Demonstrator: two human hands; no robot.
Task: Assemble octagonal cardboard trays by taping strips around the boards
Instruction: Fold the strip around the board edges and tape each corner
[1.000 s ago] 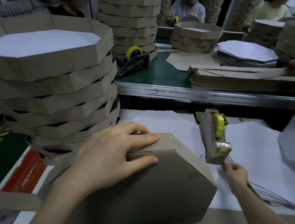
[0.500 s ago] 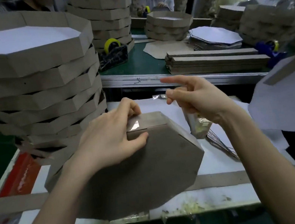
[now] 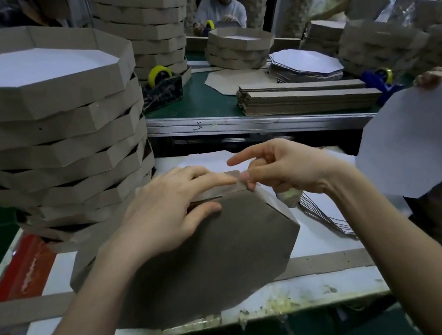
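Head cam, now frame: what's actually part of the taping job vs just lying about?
In the job: upturned tray, tape on its top edge, left hand pressing it, right hand pinching the tape end.
Lying about: finished tray stack beside it; on the far bench, yellow tape dispenser, strip bundle, white boards.

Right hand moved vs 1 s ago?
Yes. The right hand has come left and away from the person: from right of the tray to its far edge, which its fingers pinch beside the left hand.
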